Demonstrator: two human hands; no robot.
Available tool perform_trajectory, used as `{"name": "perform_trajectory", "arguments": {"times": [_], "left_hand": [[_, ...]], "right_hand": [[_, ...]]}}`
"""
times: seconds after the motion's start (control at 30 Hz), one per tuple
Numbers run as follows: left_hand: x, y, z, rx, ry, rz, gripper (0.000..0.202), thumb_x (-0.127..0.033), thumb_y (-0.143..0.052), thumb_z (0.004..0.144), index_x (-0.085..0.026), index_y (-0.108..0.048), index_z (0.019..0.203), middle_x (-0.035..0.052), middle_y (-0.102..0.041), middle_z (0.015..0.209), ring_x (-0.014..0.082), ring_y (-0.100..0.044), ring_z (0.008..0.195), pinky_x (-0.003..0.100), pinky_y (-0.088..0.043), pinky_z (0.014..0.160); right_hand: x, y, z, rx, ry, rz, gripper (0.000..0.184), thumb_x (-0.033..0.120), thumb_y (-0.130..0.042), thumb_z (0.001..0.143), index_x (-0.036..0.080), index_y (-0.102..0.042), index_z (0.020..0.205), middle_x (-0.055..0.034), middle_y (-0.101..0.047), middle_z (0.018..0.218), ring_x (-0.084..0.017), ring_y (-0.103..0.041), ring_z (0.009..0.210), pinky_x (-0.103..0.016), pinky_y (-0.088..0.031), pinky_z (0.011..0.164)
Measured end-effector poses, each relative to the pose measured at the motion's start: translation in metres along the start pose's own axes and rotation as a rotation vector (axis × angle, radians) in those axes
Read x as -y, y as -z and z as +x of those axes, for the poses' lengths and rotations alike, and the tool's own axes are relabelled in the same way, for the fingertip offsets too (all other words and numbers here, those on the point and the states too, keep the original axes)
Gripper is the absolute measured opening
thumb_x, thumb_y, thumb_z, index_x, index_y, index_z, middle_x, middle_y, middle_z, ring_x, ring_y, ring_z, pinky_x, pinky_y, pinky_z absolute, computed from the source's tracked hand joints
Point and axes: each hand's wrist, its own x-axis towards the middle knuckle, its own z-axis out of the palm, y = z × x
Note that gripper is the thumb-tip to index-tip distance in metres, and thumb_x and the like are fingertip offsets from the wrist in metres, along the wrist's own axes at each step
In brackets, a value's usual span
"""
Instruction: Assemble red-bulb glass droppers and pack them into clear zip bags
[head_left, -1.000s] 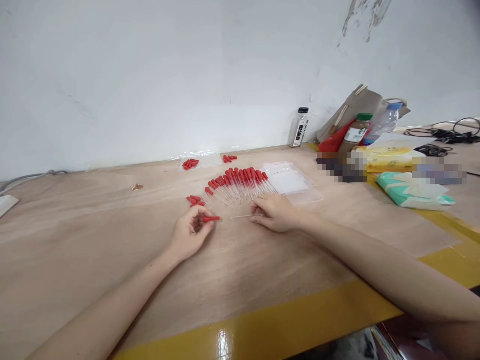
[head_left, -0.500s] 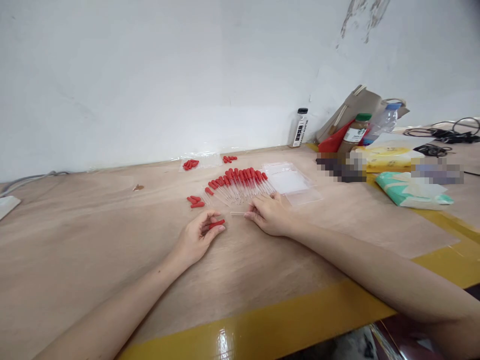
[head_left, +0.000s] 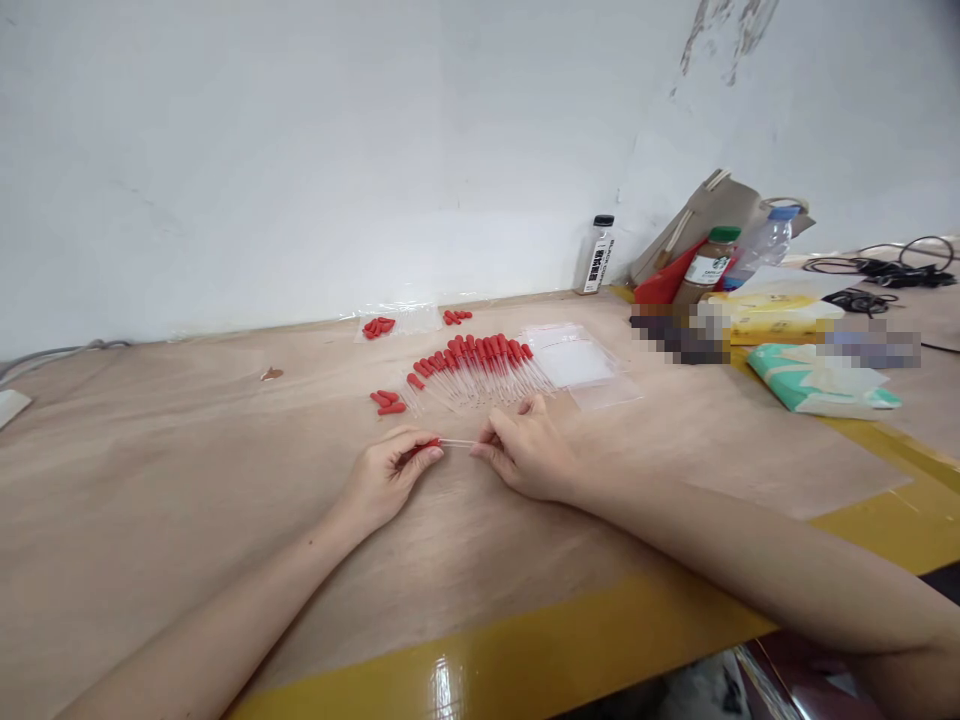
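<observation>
A person's left hand [head_left: 391,472], near the center of the frame, covers most of a red bulb [head_left: 433,444], while the right hand [head_left: 531,455] hides the far end of a slim clear tube [head_left: 456,443]; whether the tube sits inside the bulb is too small to tell. Pixelation blurs a dark item [head_left: 681,336] and a bluish item [head_left: 874,346] at right. The frame's edges crop the left forearm [head_left: 251,595] at lower left, the right forearm [head_left: 739,545] at lower right and a white object [head_left: 11,405] at far left.

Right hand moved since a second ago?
Yes. Against the plastic bags lying on the tabletop, the right hand has shifted to the person's left and slightly nearer the person.
</observation>
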Motion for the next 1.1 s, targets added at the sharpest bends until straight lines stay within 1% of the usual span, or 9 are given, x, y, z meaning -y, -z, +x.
{"name": "perform_trajectory", "arguments": {"times": [0.07, 0.17, 0.3, 0.57, 0.77, 0.83, 0.9, 1.0, 1.1], "left_hand": [[0.003, 0.003, 0.0, 0.004, -0.014, -0.005, 0.016, -0.03, -0.053, 0.082, -0.021, -0.065, 0.087, 0.0029, -0.064, 0.084, 0.0153, -0.058, 0.076, 0.027, -0.046, 0.07], [0.007, 0.01, -0.001, 0.054, -0.057, -0.007, 0.015, -0.028, -0.053, 0.082, -0.021, -0.065, 0.088, 0.0027, -0.064, 0.086, 0.0148, -0.059, 0.078, 0.026, -0.047, 0.071], [0.009, 0.016, -0.001, 0.128, -0.119, 0.007, 0.015, -0.024, -0.053, 0.083, -0.021, -0.065, 0.089, 0.0028, -0.064, 0.084, 0.0135, -0.059, 0.075, 0.025, -0.047, 0.069], [0.006, 0.019, -0.001, 0.174, -0.17, 0.018, 0.014, -0.021, -0.05, 0.084, -0.019, -0.063, 0.088, 0.0025, -0.062, 0.081, 0.0111, -0.057, 0.072, 0.022, -0.046, 0.066], [0.003, 0.016, -0.001, 0.271, -0.209, 0.067, 0.015, -0.023, -0.048, 0.086, -0.019, -0.062, 0.088, 0.0022, -0.06, 0.079, 0.0104, -0.055, 0.067, 0.022, -0.044, 0.062], [0.001, 0.015, -0.001, 0.271, -0.217, 0.095, 0.015, -0.023, -0.048, 0.086, -0.019, -0.062, 0.088, 0.002, -0.059, 0.078, 0.0104, -0.055, 0.067, 0.022, -0.043, 0.061], [-0.001, 0.014, -0.001, 0.238, -0.229, 0.12, 0.013, -0.023, -0.05, 0.084, -0.018, -0.062, 0.087, 0.0017, -0.059, 0.077, 0.0101, -0.054, 0.066, 0.022, -0.043, 0.062], [-0.003, 0.011, 0.0, 0.18, -0.246, 0.13, 0.011, -0.023, -0.052, 0.083, -0.017, -0.061, 0.085, 0.0017, -0.059, 0.077, 0.0101, -0.054, 0.066, 0.022, -0.043, 0.063], [-0.004, 0.007, 0.003, 0.163, -0.264, 0.124, 0.011, -0.023, -0.052, 0.083, -0.017, -0.06, 0.085, 0.0021, -0.058, 0.076, 0.0106, -0.053, 0.067, 0.022, -0.043, 0.062]], "right_hand": [[0.008, -0.002, -0.003, 0.019, 0.002, -0.045, 0.02, 0.033, -0.042, 0.087, 0.016, -0.049, 0.082, -0.0019, -0.066, 0.07, -0.013, -0.053, 0.058, -0.031, -0.02, 0.077], [0.017, -0.006, -0.006, 0.065, 0.002, -0.097, 0.021, 0.032, -0.038, 0.088, 0.015, -0.05, 0.085, -0.0033, -0.066, 0.067, -0.014, -0.051, 0.053, -0.031, -0.021, 0.073], [0.02, -0.008, -0.009, 0.089, 0.018, -0.1, 0.021, 0.031, -0.038, 0.089, 0.015, -0.051, 0.086, -0.0028, -0.065, 0.064, -0.013, -0.049, 0.05, -0.03, -0.021, 0.071], [0.009, -0.007, -0.008, -0.001, 0.087, 0.014, 0.021, 0.031, -0.042, 0.087, 0.017, -0.056, 0.08, 0.0003, -0.066, 0.063, -0.01, -0.046, 0.05, -0.028, -0.018, 0.069], [0.0, -0.002, -0.002, 0.006, 0.143, 0.015, 0.023, 0.032, -0.045, 0.086, 0.019, -0.06, 0.074, 0.0019, -0.065, 0.062, -0.008, -0.042, 0.05, -0.029, -0.017, 0.07], [0.0, -0.001, -0.001, -0.004, 0.147, -0.027, 0.025, 0.032, -0.044, 0.086, 0.019, -0.06, 0.072, 0.0015, -0.064, 0.06, -0.008, -0.04, 0.049, -0.03, -0.016, 0.07], [0.0, -0.002, -0.001, -0.02, 0.145, -0.06, 0.027, 0.032, -0.042, 0.086, 0.018, -0.06, 0.071, 0.0013, -0.062, 0.058, -0.008, -0.037, 0.048, -0.03, -0.016, 0.069], [-0.001, -0.004, 0.0, -0.026, 0.149, -0.07, 0.031, 0.034, -0.039, 0.087, 0.018, -0.06, 0.071, 0.0006, -0.063, 0.06, -0.008, -0.037, 0.049, -0.03, -0.015, 0.069], [-0.004, -0.004, 0.003, -0.016, 0.145, -0.082, 0.034, 0.034, -0.037, 0.088, 0.017, -0.061, 0.07, -0.0001, -0.063, 0.062, -0.009, -0.037, 0.05, -0.03, -0.015, 0.069]]}}
